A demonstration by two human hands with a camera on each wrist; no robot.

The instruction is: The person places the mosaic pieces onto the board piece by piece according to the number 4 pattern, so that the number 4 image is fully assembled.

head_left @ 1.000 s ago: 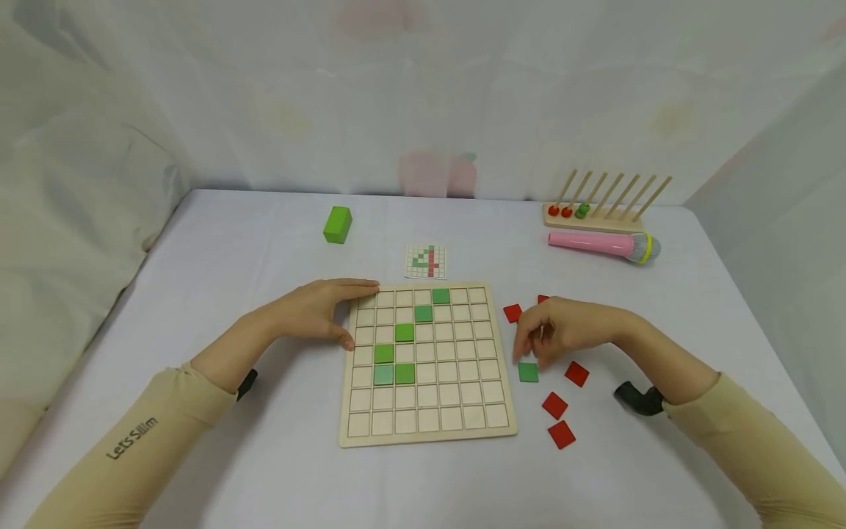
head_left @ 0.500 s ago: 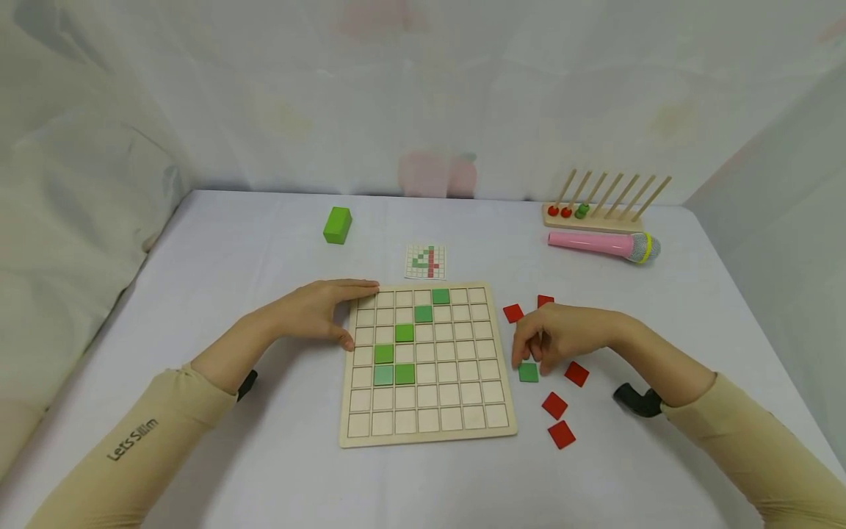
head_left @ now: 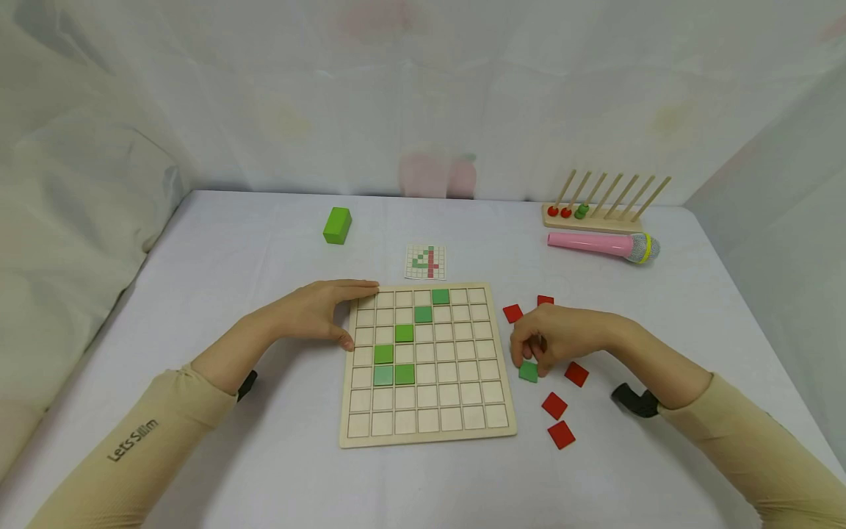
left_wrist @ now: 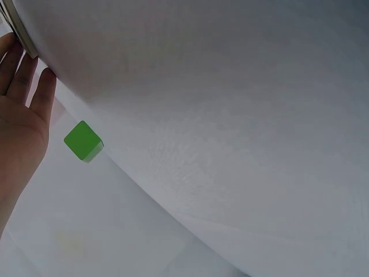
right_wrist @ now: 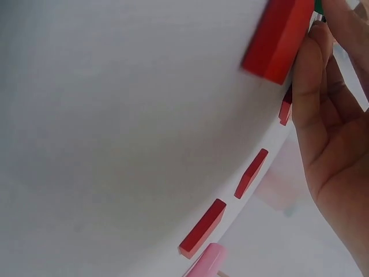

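Observation:
A wooden grid board (head_left: 427, 353) lies on the table, several green square tiles set in its cells. My left hand (head_left: 313, 312) rests at the board's upper left corner, fingers along the back edge and thumb against the left side. In the left wrist view, straight fingertips (left_wrist: 46, 75) touch the board's edge. Right of the board, my right hand (head_left: 567, 332) pinches a loose green tile (head_left: 528, 372) between thumb and finger, the tile slightly tilted. Several red tiles (head_left: 561, 434) lie around that hand; one red tile (right_wrist: 279, 43) shows near the fingers in the right wrist view.
A small card with a coloured grid pattern (head_left: 426, 262) lies behind the board. Further back are a green block (head_left: 338, 225), a pink toy microphone (head_left: 598, 245) and a wooden peg stand (head_left: 592, 219) with red and green beads. A white curtain hangs behind the table.
My right hand has shifted slightly left and closed on the green tile, which has turned and tilted a little. The left hand and the board have stayed put.

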